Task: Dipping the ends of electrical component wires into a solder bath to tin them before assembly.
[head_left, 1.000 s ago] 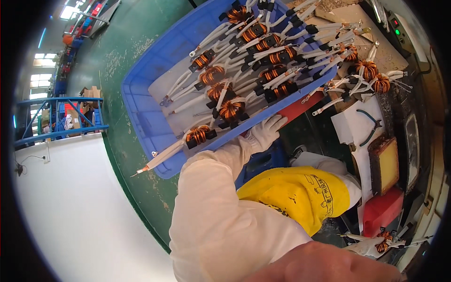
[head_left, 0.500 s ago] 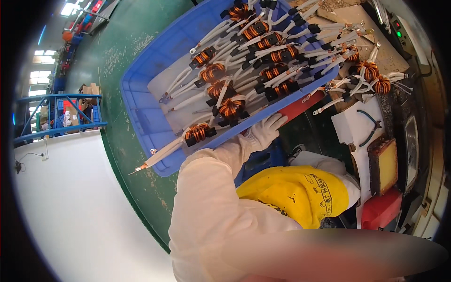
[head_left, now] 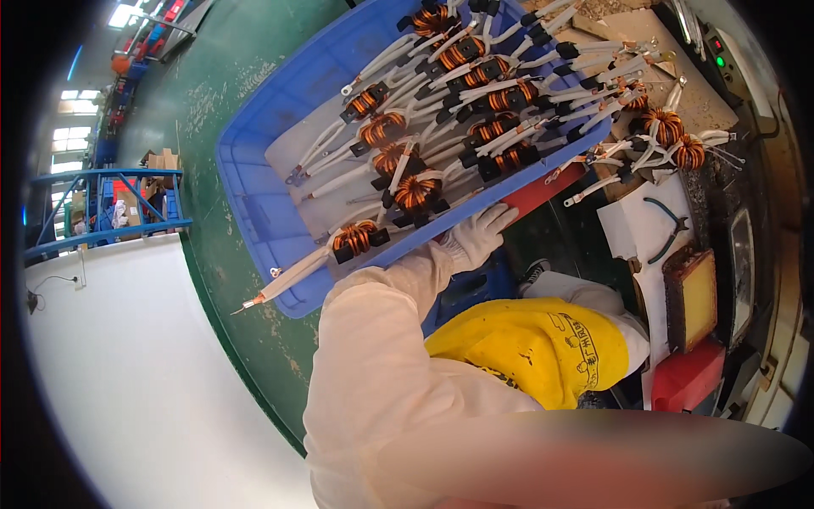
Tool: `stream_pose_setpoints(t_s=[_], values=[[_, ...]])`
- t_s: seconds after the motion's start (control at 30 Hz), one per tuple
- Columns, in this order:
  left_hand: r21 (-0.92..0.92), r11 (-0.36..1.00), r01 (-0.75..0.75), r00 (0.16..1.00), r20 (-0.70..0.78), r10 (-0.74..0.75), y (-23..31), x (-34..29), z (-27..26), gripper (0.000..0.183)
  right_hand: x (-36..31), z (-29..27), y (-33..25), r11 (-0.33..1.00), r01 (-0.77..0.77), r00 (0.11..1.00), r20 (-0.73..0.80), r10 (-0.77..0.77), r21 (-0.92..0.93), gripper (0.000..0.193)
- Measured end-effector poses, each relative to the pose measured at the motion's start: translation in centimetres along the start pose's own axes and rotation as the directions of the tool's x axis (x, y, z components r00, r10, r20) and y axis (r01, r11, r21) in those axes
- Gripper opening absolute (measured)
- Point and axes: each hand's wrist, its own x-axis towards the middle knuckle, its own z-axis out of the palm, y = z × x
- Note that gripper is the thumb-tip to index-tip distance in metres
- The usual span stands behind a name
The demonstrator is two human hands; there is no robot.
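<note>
My left hand (head_left: 476, 241), in a white glove, rests against the near outer side of a large blue plastic bin (head_left: 254, 222). Its fingers are stretched out over a red surface (head_left: 543, 199) and hold nothing visible. Inside the bin lie many copper-wound ring coils with black blocks and white-sleeved leads. The nearest coil (head_left: 356, 240) sits close to my forearm; its sleeved lead (head_left: 292, 278) sticks out past the bin's left rim, ending in bare copper. My right hand does not show.
Two loose coils (head_left: 664, 127) lie on the cluttered bench right of the bin. Farther down are blue-handled pliers (head_left: 670, 229), a yellow-topped block (head_left: 700, 297) and a red box (head_left: 688, 376). A white wall panel (head_left: 127, 356) stands at left, a blue rack (head_left: 110, 237) behind it.
</note>
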Motion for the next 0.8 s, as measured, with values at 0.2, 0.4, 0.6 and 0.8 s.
stream_pose_setpoints(t_s=[0.2, 0.4, 0.6, 0.8], values=[[-0.024, 0.999, 0.048, 0.999, 0.018, -0.047, 0.5, 0.3, -0.6, 0.038, 0.1, 0.0, 0.4, 1.000, 0.000, 1.000, -0.004, 0.000, 0.016, 0.067], [0.003, 1.000, 0.019, 1.000, 0.016, -0.019, 0.3, 0.2, -0.7, 0.039, 0.0, 0.1, 0.4, 0.999, -0.004, 1.000, -0.006, 0.004, 0.033, 0.066], [0.034, 0.999, -0.004, 0.997, 0.079, 0.002, 0.3, 0.3, -1.3, 0.039, 0.2, 0.2, 0.3, 0.999, 0.000, 1.000, -0.007, 0.001, 0.053, 0.064], [0.025, 1.000, 0.015, 0.999, 0.040, -0.016, 0.6, 0.4, -1.5, 0.042, 0.2, 0.1, 0.1, 0.998, -0.001, 1.000, -0.008, 0.002, 0.070, 0.063]])
